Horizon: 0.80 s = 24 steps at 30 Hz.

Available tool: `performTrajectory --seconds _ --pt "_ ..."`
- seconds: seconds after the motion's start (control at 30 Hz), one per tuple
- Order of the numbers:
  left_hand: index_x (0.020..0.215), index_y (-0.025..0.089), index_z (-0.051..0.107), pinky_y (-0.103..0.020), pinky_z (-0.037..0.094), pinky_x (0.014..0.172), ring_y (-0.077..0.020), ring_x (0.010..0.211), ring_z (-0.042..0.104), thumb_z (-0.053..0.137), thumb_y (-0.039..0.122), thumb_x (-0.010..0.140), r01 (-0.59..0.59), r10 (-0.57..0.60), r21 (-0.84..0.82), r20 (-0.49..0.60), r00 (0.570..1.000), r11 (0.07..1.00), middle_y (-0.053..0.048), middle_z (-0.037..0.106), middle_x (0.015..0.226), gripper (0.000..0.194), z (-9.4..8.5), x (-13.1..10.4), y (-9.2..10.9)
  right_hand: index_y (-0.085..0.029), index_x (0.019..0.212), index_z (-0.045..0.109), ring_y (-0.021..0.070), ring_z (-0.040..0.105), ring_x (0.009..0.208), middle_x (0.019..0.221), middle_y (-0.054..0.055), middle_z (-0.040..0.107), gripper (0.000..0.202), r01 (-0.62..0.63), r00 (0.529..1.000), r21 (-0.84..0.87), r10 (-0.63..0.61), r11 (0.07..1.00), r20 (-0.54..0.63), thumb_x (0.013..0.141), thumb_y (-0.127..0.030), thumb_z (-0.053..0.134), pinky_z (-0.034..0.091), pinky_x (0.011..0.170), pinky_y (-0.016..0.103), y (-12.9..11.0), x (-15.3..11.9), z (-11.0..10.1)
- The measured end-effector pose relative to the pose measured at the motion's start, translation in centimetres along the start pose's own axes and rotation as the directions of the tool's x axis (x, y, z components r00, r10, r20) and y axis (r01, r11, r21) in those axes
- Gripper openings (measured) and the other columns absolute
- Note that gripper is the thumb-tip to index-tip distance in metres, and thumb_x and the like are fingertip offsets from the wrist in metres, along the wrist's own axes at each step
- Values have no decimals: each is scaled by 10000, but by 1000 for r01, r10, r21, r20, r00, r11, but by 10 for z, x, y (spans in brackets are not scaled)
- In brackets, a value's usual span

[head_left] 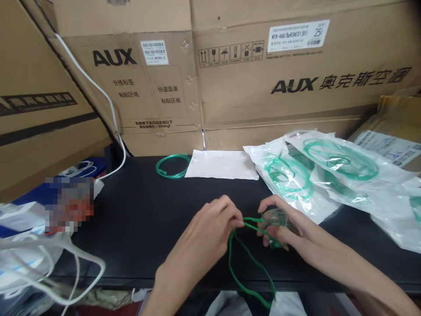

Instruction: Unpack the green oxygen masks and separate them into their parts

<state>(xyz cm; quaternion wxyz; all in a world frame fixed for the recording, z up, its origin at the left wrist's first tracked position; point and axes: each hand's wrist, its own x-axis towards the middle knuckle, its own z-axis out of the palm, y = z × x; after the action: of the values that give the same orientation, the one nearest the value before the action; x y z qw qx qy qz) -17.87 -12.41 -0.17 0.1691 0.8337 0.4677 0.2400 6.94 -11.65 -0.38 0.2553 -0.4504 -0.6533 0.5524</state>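
Observation:
In my right hand [283,224] is a clear green-tinted oxygen mask [275,218], gripped with the thumb on the near side and fingers around it. A green elastic strap [251,292] runs from the mask to my left hand [219,224], which pinches it between thumb and fingertips. Two taut strands span the gap between the hands. The rest of the strap hangs as a loop below my left hand, past the table's front edge. Behind the hands lie a coiled green tube [173,166] and a flat white packet [221,164], which overlaps the coil's right side.
Clear-and-white bags [324,208] with green tubing are piled at the right. Large cardboard boxes [230,103] stand along the back, another box [42,109] at the left. White cables [79,254] tangle at the lower left. All rests around a black table [131,228].

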Motion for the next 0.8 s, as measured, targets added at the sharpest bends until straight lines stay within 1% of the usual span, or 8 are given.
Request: performTrajectory --seconds 0.17,0.23,0.37,0.47,0.53,0.63,0.73,0.8 --pt "975 231 599 -307 415 808 -137 843 587 491 241 1099 191 -183 40 -153 971 981 27 606 1034 164 -14 -2 -25 -341 1230 464 208 683 943 1049 -20 711 176 7 1000 -9 -7 1000 7 1068 -272 479 428 765 340 -1 -4 -14" --pt "988 240 635 -284 425 779 -124 805 581 529 289 1089 188 -192 -38 -164 968 981 35 622 1006 155 -11 -1 -22 -343 1228 462 209 679 959 1073 -18 710 168 16 999 12 -16 1000 29 1069 -314 508 437 778 337 -2 -5 -14" --pt "1056 252 710 -229 464 730 -107 778 609 618 296 1049 117 -161 -282 -136 978 952 44 690 964 103 4 5 0 -352 1255 452 209 648 1019 1121 -12 699 225 29 998 58 -33 998 60 1060 -323 558 449 873 345 -3 -6 -6" --pt "1225 287 732 -228 494 808 -121 853 656 670 230 1011 94 -128 -373 -65 990 923 39 720 975 230 15 8 9 -358 1268 467 220 615 1069 1140 -7 673 250 27 997 55 -31 998 66 1050 -355 589 451 912 354 -3 -5 1" --pt "1179 300 770 -240 489 815 -128 863 661 658 220 1016 91 -110 -352 -35 993 932 33 723 982 214 19 8 10 -356 1266 488 237 599 1094 1145 -1 654 250 39 997 14 -40 999 60 1047 -406 597 455 899 360 -4 -4 5" --pt "995 279 801 -235 464 758 -115 823 648 634 221 1027 97 -118 -306 -51 992 947 38 722 992 180 20 7 11 -352 1249 515 247 592 1089 1137 4 648 235 57 997 -51 -55 997 48 1049 -453 586 456 869 359 -5 -2 9" --pt "986 277 785 -229 448 735 -103 800 633 633 223 1029 100 -118 -252 -59 991 963 49 707 969 166 16 5 12 -355 1225 531 234 616 985 1070 -3 663 235 56 997 -67 -53 996 49 1049 -507 568 463 817 352 -1 -2 3" --pt "1001 268 774 -231 449 749 -106 805 638 630 236 1032 107 -123 -198 -74 990 974 44 698 954 151 9 -1 9 -355 1222 535 249 646 961 1056 6 696 291 59 998 -74 -59 995 6 1029 -571 568 477 808 361 5 -2 -7"
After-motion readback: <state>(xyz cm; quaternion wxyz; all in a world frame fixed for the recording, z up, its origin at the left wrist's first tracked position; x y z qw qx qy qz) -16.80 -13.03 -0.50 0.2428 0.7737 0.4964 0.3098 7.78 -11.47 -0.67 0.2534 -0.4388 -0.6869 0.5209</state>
